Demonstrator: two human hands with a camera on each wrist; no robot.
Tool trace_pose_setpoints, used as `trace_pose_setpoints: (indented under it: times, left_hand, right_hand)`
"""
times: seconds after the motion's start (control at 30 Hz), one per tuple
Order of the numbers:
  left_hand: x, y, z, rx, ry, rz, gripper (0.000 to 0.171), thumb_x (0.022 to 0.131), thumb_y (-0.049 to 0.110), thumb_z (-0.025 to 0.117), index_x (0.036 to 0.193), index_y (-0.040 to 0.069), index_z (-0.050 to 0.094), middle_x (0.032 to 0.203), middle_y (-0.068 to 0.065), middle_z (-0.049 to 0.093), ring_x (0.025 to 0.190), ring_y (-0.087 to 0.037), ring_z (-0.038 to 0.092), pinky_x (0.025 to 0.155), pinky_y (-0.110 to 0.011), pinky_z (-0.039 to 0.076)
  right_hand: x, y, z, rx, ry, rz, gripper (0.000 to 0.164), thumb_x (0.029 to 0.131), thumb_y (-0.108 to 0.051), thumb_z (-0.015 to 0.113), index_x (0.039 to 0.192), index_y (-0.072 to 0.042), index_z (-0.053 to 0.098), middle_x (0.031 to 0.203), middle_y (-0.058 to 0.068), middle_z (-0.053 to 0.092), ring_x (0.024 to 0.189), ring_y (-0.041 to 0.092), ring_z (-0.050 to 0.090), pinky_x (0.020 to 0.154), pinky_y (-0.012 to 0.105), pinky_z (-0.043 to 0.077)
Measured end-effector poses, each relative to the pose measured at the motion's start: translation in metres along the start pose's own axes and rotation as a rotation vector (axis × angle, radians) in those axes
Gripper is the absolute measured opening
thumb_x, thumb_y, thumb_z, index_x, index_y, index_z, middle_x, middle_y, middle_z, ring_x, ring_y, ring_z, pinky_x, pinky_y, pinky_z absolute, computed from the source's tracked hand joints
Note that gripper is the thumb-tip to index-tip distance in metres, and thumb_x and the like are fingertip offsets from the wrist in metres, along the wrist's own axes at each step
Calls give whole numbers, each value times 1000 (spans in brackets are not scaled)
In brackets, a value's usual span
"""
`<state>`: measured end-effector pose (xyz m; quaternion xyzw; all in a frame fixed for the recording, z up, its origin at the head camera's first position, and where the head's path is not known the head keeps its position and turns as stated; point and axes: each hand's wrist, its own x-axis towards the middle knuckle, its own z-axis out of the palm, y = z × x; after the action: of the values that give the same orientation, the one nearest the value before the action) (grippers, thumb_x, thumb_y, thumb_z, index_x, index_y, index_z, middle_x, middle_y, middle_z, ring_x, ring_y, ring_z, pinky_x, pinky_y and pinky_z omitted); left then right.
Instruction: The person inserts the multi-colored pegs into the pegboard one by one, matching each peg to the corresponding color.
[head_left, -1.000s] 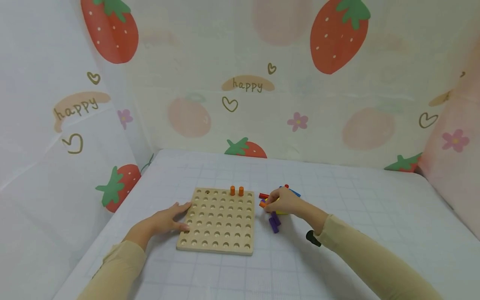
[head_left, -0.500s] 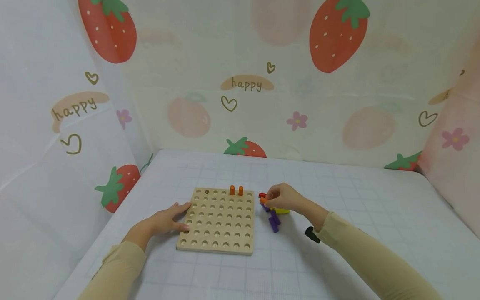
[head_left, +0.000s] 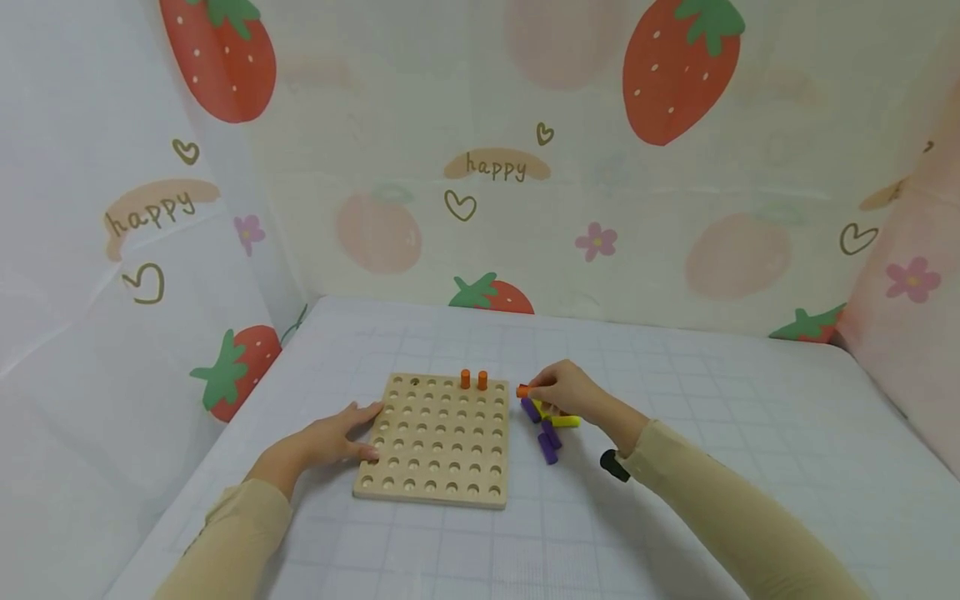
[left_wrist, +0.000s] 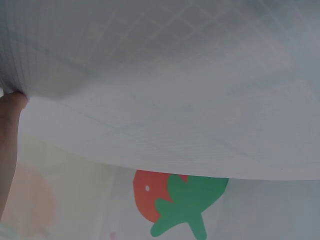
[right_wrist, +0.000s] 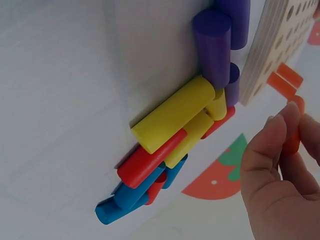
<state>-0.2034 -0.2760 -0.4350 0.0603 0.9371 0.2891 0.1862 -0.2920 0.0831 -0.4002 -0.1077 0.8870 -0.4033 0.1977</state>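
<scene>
My left hand (head_left: 335, 437) rests at the left edge of a pale wooden pegboard (head_left: 431, 501), fingers and thumb spread along it. Two orange pegs (head_left: 465, 380) stand upright in its far row; the other holes hold none. My right hand (head_left: 572, 392) is off the board's far right corner, pinching another orange peg (right_wrist: 292, 143) between thumb and fingers. Under and beside that hand lie loose pegs: purple ones (right_wrist: 212, 47), yellow ones (right_wrist: 172, 112), red ones (right_wrist: 150, 160) and blue ones (right_wrist: 122, 205). In the head view the hand hides the red and blue pegs.
A white tablecloth (head_left: 705, 467) with a faint grid covers the table. A strawberry-print curtain (head_left: 525, 242) stands along the back and sides. A dark round object (head_left: 615, 465) shows at the right wrist. The left wrist view holds mostly cloth, with part of the hand (left_wrist: 12, 107) at its edge.
My right hand has moved slightly toward the back with the orange peg, lifting it away from the loose pegs; more of the purple and yellow ones show. My left hand has stayed put.
</scene>
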Motion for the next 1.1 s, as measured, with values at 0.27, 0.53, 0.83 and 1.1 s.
trace_pose_setpoints:
  times: [0.27,0.53,0.83,1.1]
  left_hand:
    - [0,-1,-1,-1,-2,1,93,81,45,74,153,9,28,154,-35,13,141,-51,13,108,-67,15]
    - [3,-2,0,1,-7,3,93,81,45,73,153,8,28,154,-33,14,142,-49,12,109,-65,15]
    - [3,-1,-1,8,-9,-2,94,80,46,73,153,9,28,154,-33,14,142,-49,13,109,-66,15]
    - [2,-2,-1,0,-15,2,92,82,44,73,153,9,28,154,-34,12,141,-51,12,109,-67,15]
  right_hand:
    - [8,-10,2,40,-16,21,25,98,-7,57,118,4,64,89,12,67,70,18,57,62,25,49]
    - [23,-9,10,123,77,71,19,96,-8,61,110,4,64,96,15,69,74,19,59,69,29,52]
    - [28,-11,14,195,142,65,27,96,-6,60,121,5,63,104,16,67,77,19,63,71,29,53]
    - [37,-12,22,186,204,102,21,91,-7,68,110,3,69,95,14,69,72,18,62,64,26,52]
